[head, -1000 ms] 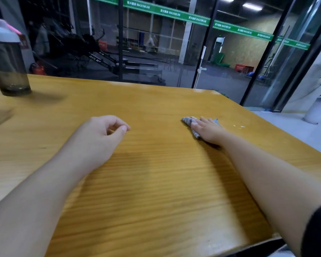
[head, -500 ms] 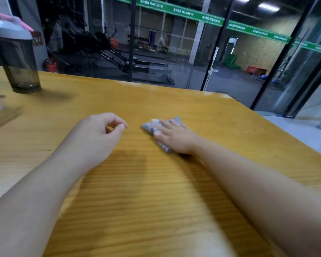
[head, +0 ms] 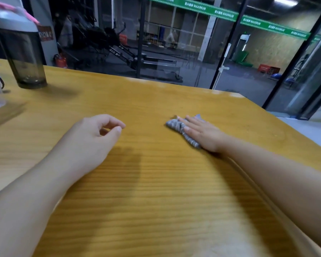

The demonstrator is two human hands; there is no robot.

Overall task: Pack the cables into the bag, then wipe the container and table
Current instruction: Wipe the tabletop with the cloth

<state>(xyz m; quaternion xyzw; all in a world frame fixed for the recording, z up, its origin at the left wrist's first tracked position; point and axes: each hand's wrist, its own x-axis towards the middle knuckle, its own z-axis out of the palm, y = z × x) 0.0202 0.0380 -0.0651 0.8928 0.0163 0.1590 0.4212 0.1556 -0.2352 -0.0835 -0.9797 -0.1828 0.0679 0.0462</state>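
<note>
A right hand presses flat, fingers straight, on a crumpled grey patterned cloth lying right of centre on the table, while the left hand rests on the wood with fingers loosely curled, holding nothing. The yellow wood-grain tabletop stands before glass walls with green banners, a gym floor beyond. In view: 1 cloth, 2 hands and 1 smoky shaker bottle at far left.
</note>
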